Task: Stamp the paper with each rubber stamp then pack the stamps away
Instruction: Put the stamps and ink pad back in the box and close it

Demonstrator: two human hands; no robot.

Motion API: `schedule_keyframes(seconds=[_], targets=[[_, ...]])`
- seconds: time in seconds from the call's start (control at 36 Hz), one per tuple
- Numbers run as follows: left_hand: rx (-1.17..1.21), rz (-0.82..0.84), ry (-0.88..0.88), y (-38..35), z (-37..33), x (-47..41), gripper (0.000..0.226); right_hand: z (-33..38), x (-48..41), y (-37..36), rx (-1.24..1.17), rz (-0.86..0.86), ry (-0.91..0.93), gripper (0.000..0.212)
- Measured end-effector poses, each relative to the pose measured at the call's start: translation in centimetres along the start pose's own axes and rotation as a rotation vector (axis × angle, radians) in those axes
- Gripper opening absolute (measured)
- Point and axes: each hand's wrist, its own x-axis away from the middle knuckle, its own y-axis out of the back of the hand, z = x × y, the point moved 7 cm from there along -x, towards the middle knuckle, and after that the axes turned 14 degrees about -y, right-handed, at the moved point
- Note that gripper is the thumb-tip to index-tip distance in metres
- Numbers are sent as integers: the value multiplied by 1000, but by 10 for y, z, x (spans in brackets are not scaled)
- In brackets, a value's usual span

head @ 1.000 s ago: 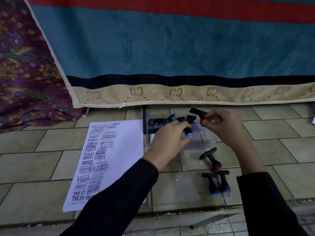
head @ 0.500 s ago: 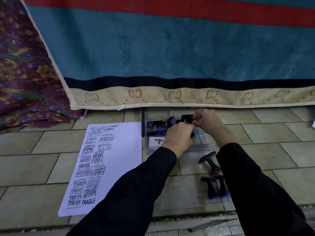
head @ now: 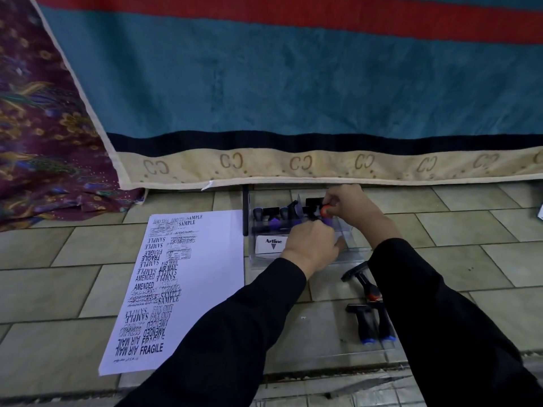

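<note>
Three stamps are not yet packed: a loose red-tipped stamp (head: 363, 279) and a blue-tipped pair (head: 368, 326) lie on the tiled floor (head: 440, 259) at five o'clock of the clear case (head: 266, 255). My right hand (head: 351, 205) pinches a red-capped stamp (head: 324, 211) over the far right part of the case. My left hand (head: 313, 245) is knuckles-up over the middle of the case with its fingers curled down. I cannot tell whether it holds anything, as the palm side is hidden. The stamped paper (head: 211, 274) lies flat at nine o'clock of the case, covered in impressions.

Risks, as judged: the case looks light, so a push while seating the stamp could slide it or upset the packed stamps (head: 270, 214) in their row. Both hands crowd one corner, and either could knock the other's work loose. An inked face brushing a finger or sleeve would smear.

Surroundings: a striped blanket (head: 293, 98) hangs to the floor at twelve o'clock, just behind the case, leaving little room there. A patterned cloth (head: 44, 142) sits at ten o'clock. A black rod (head: 244, 212) lies between paper and case. My right sleeve (head: 426, 289) overhangs the loose stamps, part-hiding them, and could sweep them aside.
</note>
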Motion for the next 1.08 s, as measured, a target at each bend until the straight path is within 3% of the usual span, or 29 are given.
schedule_keyframes(seconds=[0.25,0.39,0.56,0.67,0.78,0.92,1.08], targets=[[-142,119,14,-12,-11,0,60,1,5,-8,121,-8,21,11],[-154,150,16,-11,-13,0,58,-5,10,-14,76,-14,16,20],[-89,-20,-28,7,-14,13,33,-8,23,-3,-35,-104,50,20],[-75,-200,-56,14,-15,33,39,-11,48,15,-135,-221,111,14],[71,-255,-72,5,-28,60,38,-21,79,25,-169,-272,102,13],[227,-142,-122,-26,-54,88,44,-46,118,17,-207,-280,-18,11],[212,-2,-219,-52,-82,99,52,-70,154,-4,-156,-225,-137,13]])
